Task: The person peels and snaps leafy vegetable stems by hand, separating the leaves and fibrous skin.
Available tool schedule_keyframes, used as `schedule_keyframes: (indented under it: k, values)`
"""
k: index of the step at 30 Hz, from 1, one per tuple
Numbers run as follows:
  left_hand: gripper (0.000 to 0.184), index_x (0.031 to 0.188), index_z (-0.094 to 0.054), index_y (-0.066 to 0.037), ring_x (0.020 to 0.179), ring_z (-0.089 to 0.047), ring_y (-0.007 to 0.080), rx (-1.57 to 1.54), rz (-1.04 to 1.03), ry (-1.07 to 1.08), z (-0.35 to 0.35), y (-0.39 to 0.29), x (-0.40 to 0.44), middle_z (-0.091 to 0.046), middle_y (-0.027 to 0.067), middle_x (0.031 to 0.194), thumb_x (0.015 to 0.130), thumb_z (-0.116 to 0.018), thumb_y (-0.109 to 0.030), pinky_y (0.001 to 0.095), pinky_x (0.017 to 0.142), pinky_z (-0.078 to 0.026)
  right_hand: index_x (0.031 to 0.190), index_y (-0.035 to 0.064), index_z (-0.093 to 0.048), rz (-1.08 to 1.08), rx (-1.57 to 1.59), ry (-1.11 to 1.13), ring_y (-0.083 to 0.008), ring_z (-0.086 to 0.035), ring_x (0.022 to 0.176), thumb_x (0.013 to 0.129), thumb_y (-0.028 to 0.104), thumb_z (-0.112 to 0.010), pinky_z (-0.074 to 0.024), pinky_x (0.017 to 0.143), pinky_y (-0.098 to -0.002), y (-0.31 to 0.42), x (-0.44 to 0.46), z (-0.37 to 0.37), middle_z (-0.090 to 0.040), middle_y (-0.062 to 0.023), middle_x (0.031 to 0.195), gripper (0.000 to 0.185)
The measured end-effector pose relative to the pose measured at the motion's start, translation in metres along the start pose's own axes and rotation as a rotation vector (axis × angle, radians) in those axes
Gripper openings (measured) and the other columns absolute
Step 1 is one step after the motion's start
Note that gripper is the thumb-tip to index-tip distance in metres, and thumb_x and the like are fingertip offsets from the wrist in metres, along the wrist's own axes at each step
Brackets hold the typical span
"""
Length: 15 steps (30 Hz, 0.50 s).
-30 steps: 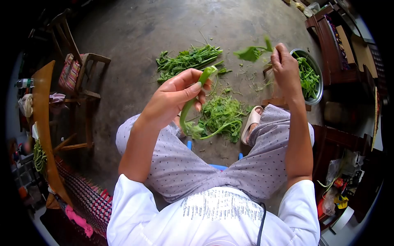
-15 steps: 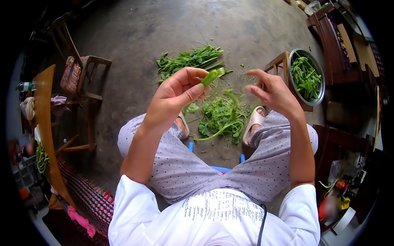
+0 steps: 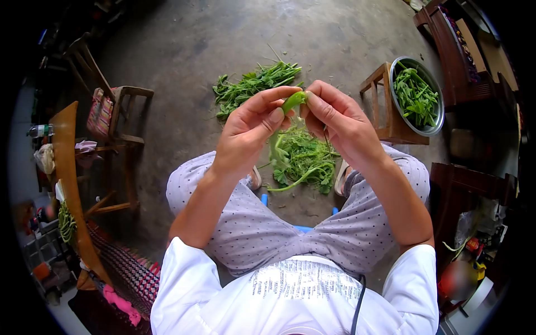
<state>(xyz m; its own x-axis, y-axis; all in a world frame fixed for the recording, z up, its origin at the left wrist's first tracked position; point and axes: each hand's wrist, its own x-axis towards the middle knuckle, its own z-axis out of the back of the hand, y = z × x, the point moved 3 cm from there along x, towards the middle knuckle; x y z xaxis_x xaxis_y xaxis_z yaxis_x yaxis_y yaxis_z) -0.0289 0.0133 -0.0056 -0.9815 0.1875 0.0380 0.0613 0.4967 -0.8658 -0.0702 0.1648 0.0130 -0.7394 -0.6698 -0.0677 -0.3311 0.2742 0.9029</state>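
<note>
A short green vegetable stalk (image 3: 293, 102) is held up in front of me, above the floor. My left hand (image 3: 245, 128) is closed round it, thumb against fingers. At the stalk's right end, my right hand (image 3: 347, 127) pinches its tip between thumb and fingers; a thin dark strand seems to hang below that hand. Under both hands lies a heap of stringy green peelings and leaves (image 3: 307, 159), partly covered by them. Farther off, a pile of leafy green stalks (image 3: 259, 81) rests on the floor.
On the right, a metal basin (image 3: 440, 118) of cut green stalks (image 3: 416, 97) sits on a wooden stool (image 3: 385, 103). A wooden chair (image 3: 131, 106) and a table edge (image 3: 70, 145) are at left. Dark wooden furniture (image 3: 455, 84) stands at far right.
My right hand has come in from the right and closed on the stalk's end. The left hand still holds the stalk, slightly farther right. The view has shifted a little.
</note>
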Motion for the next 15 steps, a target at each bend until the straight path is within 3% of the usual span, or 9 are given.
schedule_keyframes:
  k: [7,10,12,13,15]
  values:
    - [0.037,0.129,-0.046,-0.001,0.096,-0.055,0.0103,-0.192,-0.03,-0.012,-0.003,0.014,0.002,-0.059,0.0054,0.107,0.093,-0.051,-0.007,0.0241,0.087,-0.044,0.092,0.0076,-0.051,-0.083,0.239,0.025,-0.0025,-0.035,0.055,0.097,0.025,-0.047,-0.0272,0.052,-0.0182,-0.003,0.003,-0.004,-0.047,0.0049,0.071,0.019]
    - [0.036,0.129,-0.046,-0.001,0.1,-0.055,0.011,-0.19,-0.053,-0.014,-0.004,0.015,0.002,-0.059,0.0059,0.108,0.094,-0.05,-0.008,0.0248,0.087,-0.045,0.084,0.0073,-0.052,-0.064,0.093,-0.016,-0.0025,-0.04,0.056,0.097,0.021,-0.047,-0.0298,0.049,-0.0193,0.0,0.004,-0.005,-0.052,0.0044,0.072,0.02]
    - [0.035,0.129,-0.045,-0.001,0.103,-0.055,0.0115,-0.245,-0.024,-0.052,-0.004,0.016,0.002,-0.059,0.0059,0.109,0.094,-0.049,-0.008,0.0253,0.088,-0.046,0.083,0.0041,-0.051,0.094,-0.314,-0.149,-0.0091,-0.044,0.055,0.095,0.017,-0.048,-0.0335,0.049,-0.0251,0.003,0.003,-0.007,-0.052,-0.0018,0.067,0.018]
    - [0.035,0.129,-0.045,-0.001,0.103,-0.055,0.0115,-0.244,-0.023,-0.052,-0.006,0.015,0.002,-0.059,0.0059,0.109,0.094,-0.049,-0.008,0.0253,0.088,-0.046,0.083,0.0041,-0.051,0.095,-0.313,-0.149,-0.0091,-0.044,0.055,0.095,0.017,-0.048,-0.0335,0.049,-0.0251,0.002,0.002,-0.011,-0.052,-0.0018,0.067,0.018]
    - [0.035,0.129,-0.045,-0.001,0.105,-0.055,0.012,-0.228,-0.019,-0.198,-0.009,0.011,0.004,-0.058,0.0055,0.112,0.095,-0.048,-0.007,0.0248,0.089,-0.046,0.082,0.0012,-0.05,0.19,-0.723,-0.192,-0.0201,-0.048,0.055,0.09,0.011,-0.05,-0.0376,0.051,-0.0319,0.004,-0.003,-0.018,-0.05,-0.0114,0.064,0.013]
